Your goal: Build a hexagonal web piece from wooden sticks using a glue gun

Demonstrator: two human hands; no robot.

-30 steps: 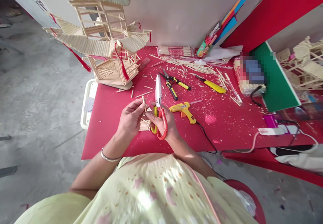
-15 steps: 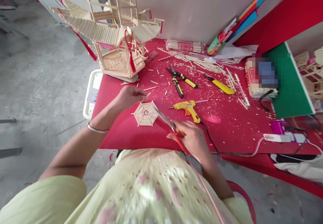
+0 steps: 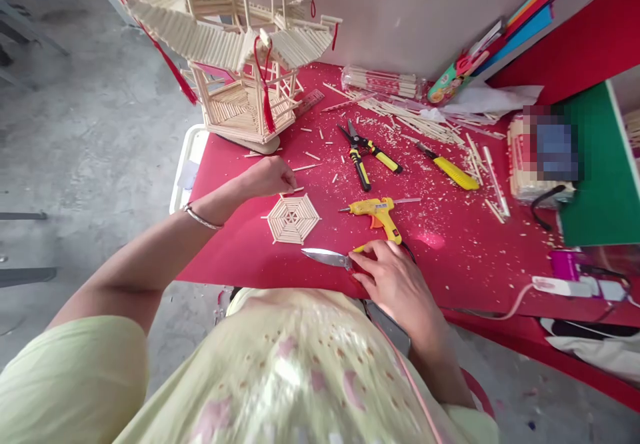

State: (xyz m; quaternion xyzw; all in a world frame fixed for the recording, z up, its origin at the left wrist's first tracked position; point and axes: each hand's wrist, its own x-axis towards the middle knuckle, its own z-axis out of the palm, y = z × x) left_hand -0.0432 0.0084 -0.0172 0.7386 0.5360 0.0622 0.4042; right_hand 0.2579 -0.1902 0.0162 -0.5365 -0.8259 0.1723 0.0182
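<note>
The right hand (image 3: 400, 284) lies low on the near edge of the red bench (image 3: 450, 257), its fingers (image 3: 367, 257) spread loosely over the handles of the scissors (image 3: 325, 257), whose shut blades point left along the bench top; the handles themselves are mostly covered, so I cannot tell whether the hand grips them or only rests on them. The left hand (image 3: 270, 177) is curled, its fingertips pinched together just above the hexagonal stick panel (image 3: 293, 219), a flat web of thin sticks lying between the two hands; a short stick (image 3: 295, 191) shows at the fingertips, touching or nearly touching the panel's upper edge (whether it is pinched or merely under the fingers is too small to tell). By my reading, the step in hand is fitting a cut length against the panel, with cutting set aside for the moment. The next move would call for a steady pinch and a careful lining-up of the stick with the panel's rim, and glue would have to come from the yellow glue gun (image 3: 377, 212), which lies just beyond the right hand. Further back lie the yellow-handled pliers (image 3: 365, 154) and a yellow knife (image 3: 450, 171) among loose sticks, and the stick-built pavilion (image 3: 240, 64) stands at the bench's far left corner.
</note>
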